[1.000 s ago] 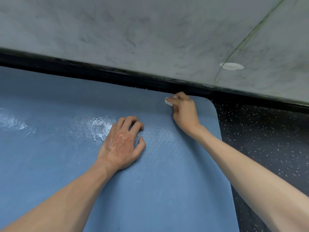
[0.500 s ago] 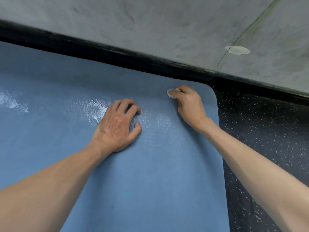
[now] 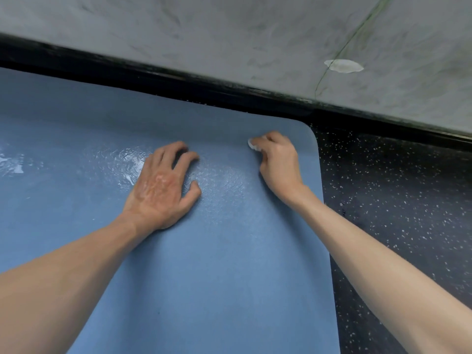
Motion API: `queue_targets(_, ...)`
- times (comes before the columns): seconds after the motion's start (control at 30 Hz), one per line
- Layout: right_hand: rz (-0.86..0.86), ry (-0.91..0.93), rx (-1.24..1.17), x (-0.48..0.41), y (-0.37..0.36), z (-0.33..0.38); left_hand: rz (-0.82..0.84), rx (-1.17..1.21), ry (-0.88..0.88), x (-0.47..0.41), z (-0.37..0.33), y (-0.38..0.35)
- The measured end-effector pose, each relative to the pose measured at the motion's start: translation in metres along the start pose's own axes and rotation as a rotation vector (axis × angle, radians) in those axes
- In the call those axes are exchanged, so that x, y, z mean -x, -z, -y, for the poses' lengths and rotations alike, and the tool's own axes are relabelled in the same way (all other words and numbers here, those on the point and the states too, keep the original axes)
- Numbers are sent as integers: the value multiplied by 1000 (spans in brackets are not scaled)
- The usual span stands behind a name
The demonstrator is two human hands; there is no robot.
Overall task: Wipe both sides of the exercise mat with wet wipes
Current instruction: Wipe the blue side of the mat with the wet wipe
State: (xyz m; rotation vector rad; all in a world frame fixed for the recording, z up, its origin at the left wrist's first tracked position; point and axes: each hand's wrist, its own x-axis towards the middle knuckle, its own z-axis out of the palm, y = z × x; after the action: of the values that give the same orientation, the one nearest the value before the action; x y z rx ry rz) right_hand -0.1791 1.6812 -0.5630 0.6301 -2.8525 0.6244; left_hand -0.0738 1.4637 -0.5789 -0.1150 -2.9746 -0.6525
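A blue exercise mat [image 3: 217, 277] lies flat on the floor and fills most of the view, with wet shiny patches across its upper part. My left hand [image 3: 163, 187] rests on the mat near its middle, palm down, fingers bent at the tips. My right hand [image 3: 278, 162] grips a small white wet wipe [image 3: 252, 145] and presses it on the mat close to the rounded far right corner. Only a little of the wipe shows past the fingers.
A grey wall [image 3: 255, 42] with a black skirting strip [image 3: 178, 83] runs just beyond the mat's far edge. Black speckled floor [image 3: 396, 200] lies right of the mat. A white patch [image 3: 343, 65] sits on the wall.
My right hand with the wipe has slid a little back from the mat's far edge toward me. My left hand stays pressed in the same place on the mat.
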Motion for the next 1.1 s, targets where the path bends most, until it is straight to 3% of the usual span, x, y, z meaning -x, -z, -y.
queue_targets(0.07,-19,-43,-19,-2,-5,5,15,-34,-13,-1,2,0)
queue_targets(0.27,108,122,-141,114,25,27,53,-58,-17,-2,2,-1)
queue_targets(0.37,129,165,-114,99,22,20,54,-60,-35,-3,1,-1)
queue_targets(0.53,1,27,-75,28,5,15,32,-54,-39,-2,2,-1)
queue_targets(0.6,7,56,-86,51,6,20,34,-54,-34,-3,2,-1)
queue_targets(0.77,223,176,-200,138,36,32,38,-59,-25,-2,2,-1)
queue_targets(0.97,85,74,-118,104,20,21,39,-57,-34,-3,1,0)
queue_targets(1.1,236,172,-213,183,44,34,41,-50,-30,-2,2,0)
